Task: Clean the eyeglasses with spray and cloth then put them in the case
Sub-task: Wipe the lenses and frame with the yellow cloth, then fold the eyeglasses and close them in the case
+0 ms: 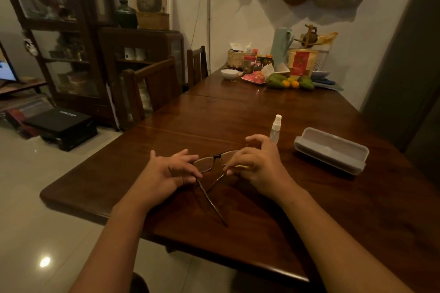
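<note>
1. Eyeglasses (215,162) are at the centre of the frame, just above the dark wooden table (238,112), and both hands hold them. The temple arms point down toward the bottom of the frame and cross each other, so I think the person is folding or unfolding them.

2. The left hand (166,171) pinches the frame at the hinge on the left side, with the thumb and fingers closed on it. This grip keeps the lens free from the fingers, I suppose.

3. The right hand (256,162) holds the other side of the frame, and its upper fingers are lifted and curled. Something yellow (242,167) shows under this palm. It may be the cloth, but it is too hidden to say.

4. The spray bottle (276,129) stands upright right of centre, just behind the right hand, and nobody touches it. It is near enough to be reached easily.

5. The case (331,150) lies open on the right side of the frame, apart from the hands. I see nothing inside it, so the glasses are not yet put away.

6. At the far end of the table, in the upper right, a woven basket (234,58) holds small packets, and a pink tray (253,78) carries something I cannot identify.
</note>
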